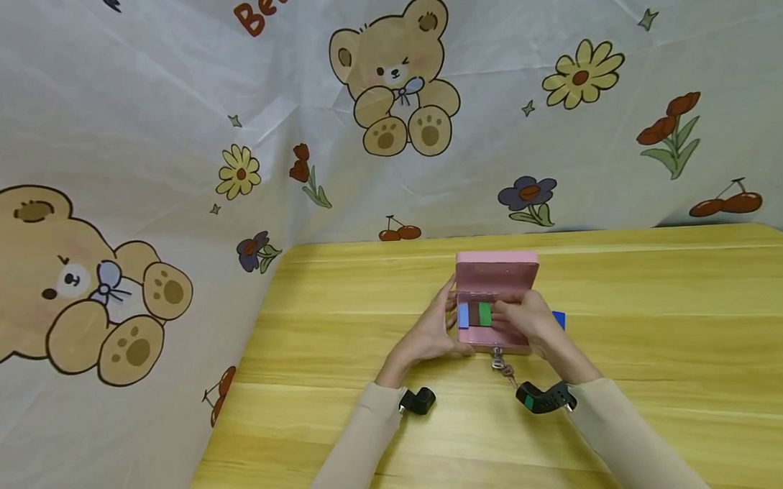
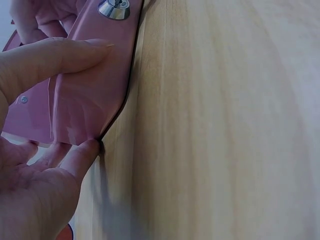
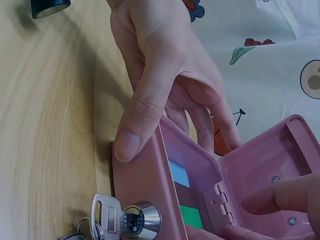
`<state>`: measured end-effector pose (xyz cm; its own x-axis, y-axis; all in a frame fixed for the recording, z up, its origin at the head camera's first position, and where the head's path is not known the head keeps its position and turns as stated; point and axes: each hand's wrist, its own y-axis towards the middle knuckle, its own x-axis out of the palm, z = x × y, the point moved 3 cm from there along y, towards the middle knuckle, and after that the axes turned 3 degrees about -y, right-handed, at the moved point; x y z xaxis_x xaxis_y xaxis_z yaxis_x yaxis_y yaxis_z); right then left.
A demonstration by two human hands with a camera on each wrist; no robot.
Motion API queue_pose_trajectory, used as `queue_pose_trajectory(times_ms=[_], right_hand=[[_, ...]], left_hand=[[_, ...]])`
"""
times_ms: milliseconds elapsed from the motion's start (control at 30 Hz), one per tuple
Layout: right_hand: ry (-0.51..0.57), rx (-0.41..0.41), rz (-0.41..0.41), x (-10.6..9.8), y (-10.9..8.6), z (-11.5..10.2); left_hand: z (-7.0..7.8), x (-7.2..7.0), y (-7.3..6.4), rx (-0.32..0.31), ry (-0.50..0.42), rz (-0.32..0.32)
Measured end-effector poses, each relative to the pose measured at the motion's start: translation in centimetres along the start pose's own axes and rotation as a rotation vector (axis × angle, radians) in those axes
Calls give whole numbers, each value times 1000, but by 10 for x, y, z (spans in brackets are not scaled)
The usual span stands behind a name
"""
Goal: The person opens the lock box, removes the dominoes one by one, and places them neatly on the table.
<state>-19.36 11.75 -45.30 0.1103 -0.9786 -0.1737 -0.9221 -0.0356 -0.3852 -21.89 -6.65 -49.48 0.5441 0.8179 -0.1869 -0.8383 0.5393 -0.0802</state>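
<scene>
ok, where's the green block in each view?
Head: green block right of centre, below mid-height, in the open box.
Left wrist: not visible.
Right wrist: green block near the bottom edge, just right of centre, in the box.
Shared landmark: the box, in all three.

The right hand (image 1: 531, 317) hides part of the pink box (image 1: 482, 335).

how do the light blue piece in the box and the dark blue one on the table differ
The light blue piece lies inside the pink box, while the dark blue piece lies outside it on the table, to its right. The light blue piece is paler; the dark blue piece is deeper in shade. Both are blue.
</scene>
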Motion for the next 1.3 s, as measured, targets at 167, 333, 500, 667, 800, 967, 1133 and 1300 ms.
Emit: queue_pose_trajectory(times_ms=[167, 333, 500, 667, 800, 967, 1133, 1300], right_hand=[[-14, 7, 2, 2, -1, 1], [-24, -3, 10, 3, 0, 1], [-96, -19, 32, 4, 5, 6], [-189, -42, 57, 5, 9, 9], [-227, -44, 71, 5, 10, 9], [-218, -32, 86, 3, 9, 8], [-213, -26, 92, 3, 10, 9], [-223, -26, 105, 5, 13, 10]], left_hand=[[0, 0, -1, -7, 0, 0], [0, 0, -1, -8, 2, 5], [0, -1, -1, -4, 2, -2], [1, -1, -1, 11, -9, -13], [2, -1, -1, 7, -13, -13], [3, 0, 1, 6, 9, -20], [4, 1, 1, 0, 5, -17], [2, 0, -1, -2, -7, -13]])
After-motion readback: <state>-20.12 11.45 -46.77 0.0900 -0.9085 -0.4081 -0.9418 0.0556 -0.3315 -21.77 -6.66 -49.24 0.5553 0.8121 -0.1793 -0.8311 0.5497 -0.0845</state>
